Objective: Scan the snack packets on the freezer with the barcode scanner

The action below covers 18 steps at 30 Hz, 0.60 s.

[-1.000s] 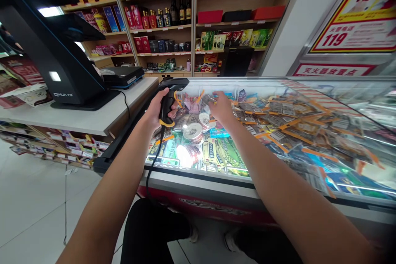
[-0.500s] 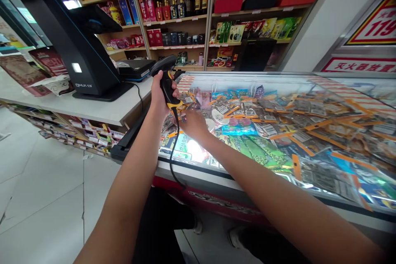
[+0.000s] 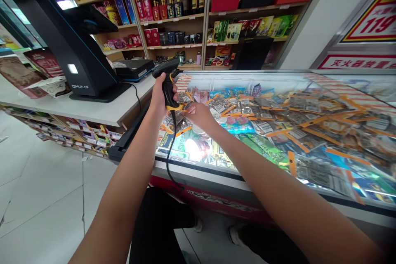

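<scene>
My left hand (image 3: 161, 93) is wrapped round the grip of a black and yellow barcode scanner (image 3: 169, 86), its head pointing away to the upper right. A black cord hangs from the scanner's base over the freezer's front edge. Just right of the scanner's foot, my right hand (image 3: 199, 115) is closed in a pinch at the orange edge of a clear snack packet (image 3: 179, 126). The scanner and fingers partly hide this packet. Many more orange-edged packets (image 3: 312, 105) lie spread over the glass top of the chest freezer (image 3: 266, 73).
A white counter (image 3: 102, 111) with a black point-of-sale terminal (image 3: 86, 57) stands at the left. Behind are shelves of bottles and boxes (image 3: 175, 8). Colourful bags (image 3: 260, 146) show beneath the packets. The freezer's dark front rim (image 3: 198, 165) runs before my legs.
My right hand has risen slightly and moved right, its fingers now pinched at the packet's edge. The left hand keeps the scanner and has shifted little. The view has moved slightly.
</scene>
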Available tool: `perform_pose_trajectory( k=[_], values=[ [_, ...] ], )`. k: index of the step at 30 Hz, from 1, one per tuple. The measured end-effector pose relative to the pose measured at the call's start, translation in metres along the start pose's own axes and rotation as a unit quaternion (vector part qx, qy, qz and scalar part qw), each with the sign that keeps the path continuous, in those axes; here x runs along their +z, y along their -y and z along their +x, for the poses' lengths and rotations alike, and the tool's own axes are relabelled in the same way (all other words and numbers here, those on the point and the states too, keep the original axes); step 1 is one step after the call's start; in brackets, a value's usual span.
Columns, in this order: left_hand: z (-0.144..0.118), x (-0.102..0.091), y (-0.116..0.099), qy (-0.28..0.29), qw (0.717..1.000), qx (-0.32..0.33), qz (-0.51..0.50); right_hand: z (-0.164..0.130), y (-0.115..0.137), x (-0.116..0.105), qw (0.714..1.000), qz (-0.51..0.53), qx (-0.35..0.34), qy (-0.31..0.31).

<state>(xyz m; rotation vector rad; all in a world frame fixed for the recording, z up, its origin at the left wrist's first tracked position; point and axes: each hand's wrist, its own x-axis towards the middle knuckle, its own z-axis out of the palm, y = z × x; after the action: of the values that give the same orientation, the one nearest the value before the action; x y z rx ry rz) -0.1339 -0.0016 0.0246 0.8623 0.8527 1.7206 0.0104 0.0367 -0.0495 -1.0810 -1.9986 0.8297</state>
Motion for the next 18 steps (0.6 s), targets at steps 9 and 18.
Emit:
perform_pose_trajectory(
  k=[9,18],
  values=[
    [-0.01,0.003,0.009,0.142,0.975,-0.062,0.16,0.022,-0.027,-0.069,0.964,0.183,0.071,-0.181],
    [-0.018,0.01,0.013,0.197,0.954,-0.112,0.197,0.021,-0.035,-0.091,0.962,0.04,-0.007,-0.269]
  ],
)
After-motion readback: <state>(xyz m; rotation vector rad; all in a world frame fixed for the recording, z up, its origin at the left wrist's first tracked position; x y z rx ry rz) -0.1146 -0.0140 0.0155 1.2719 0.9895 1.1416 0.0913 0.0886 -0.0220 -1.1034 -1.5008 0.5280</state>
